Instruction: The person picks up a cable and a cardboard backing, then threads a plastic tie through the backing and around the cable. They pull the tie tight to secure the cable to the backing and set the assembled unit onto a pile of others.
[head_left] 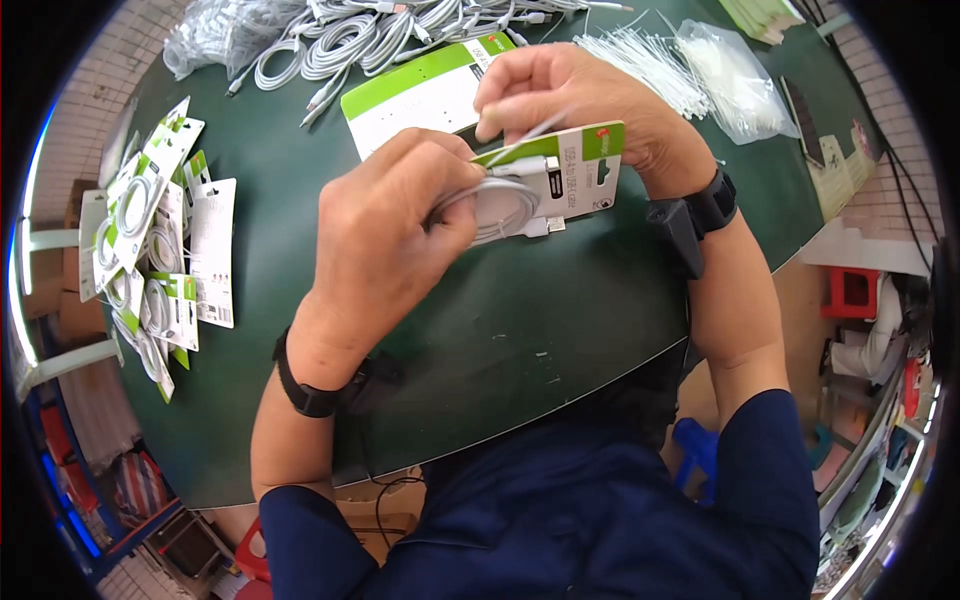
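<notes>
My left hand is closed around the left side of a white-and-green packaging card, which is tilted above the table. A coiled light grey USB cable lies against the card's front, its plugs toward the right. A thin white cable tie sticks up from the card's upper edge, in front of my right hand. My right hand is just behind that edge, fingers curled and thumb drawn in; whatever its fingertips hold cannot be made out.
Packaged cables on cards are piled on the left of the dark green table. Another stack of cards lies behind my hands. Loose grey cables cover the back. Loose white cable ties and a bagged bundle sit at back right.
</notes>
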